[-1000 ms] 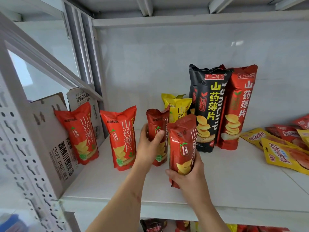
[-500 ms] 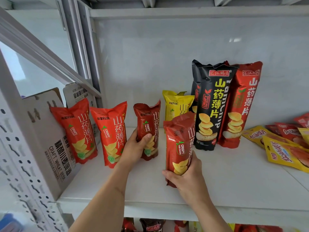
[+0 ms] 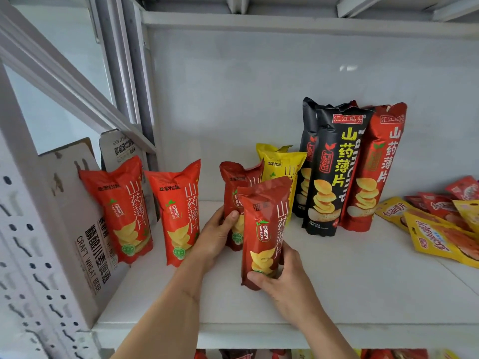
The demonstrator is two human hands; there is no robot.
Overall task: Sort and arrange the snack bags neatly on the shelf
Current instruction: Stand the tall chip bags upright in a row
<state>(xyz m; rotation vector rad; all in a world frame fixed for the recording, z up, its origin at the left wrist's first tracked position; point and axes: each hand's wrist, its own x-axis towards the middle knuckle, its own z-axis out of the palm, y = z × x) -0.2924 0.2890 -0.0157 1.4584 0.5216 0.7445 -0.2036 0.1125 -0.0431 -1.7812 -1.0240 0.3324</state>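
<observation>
A: Standing so far: two bright red bags [image 3: 124, 211], upright near the shelf's [image 3: 337, 286] left edge, the left one against a cardboard box [image 3: 70, 229]. Left hand [image 3: 215, 234] clasps a dark red bag [image 3: 237, 193] just right of them, thumb across its front. Right hand [image 3: 280, 275] is wrapped round the base of a second dark red bag [image 3: 264, 229], held toward the front edge.

B: Entry on what remains?

A: Judged roughly half done. Yellow bags [image 3: 281, 164] stand behind the held ones; tall black bags [image 3: 329, 172] and a tall red bag [image 3: 373, 167] stand bunched at the back, touching. Flat yellow and red pouches [image 3: 440, 229] lie heaped at the right edge, unsorted.

B: Room to work?

A: Open shelf surface along the front and right of the right hand. Gaps in the red row are narrow, and the front lip is close, so a bag could tip off there.
</observation>
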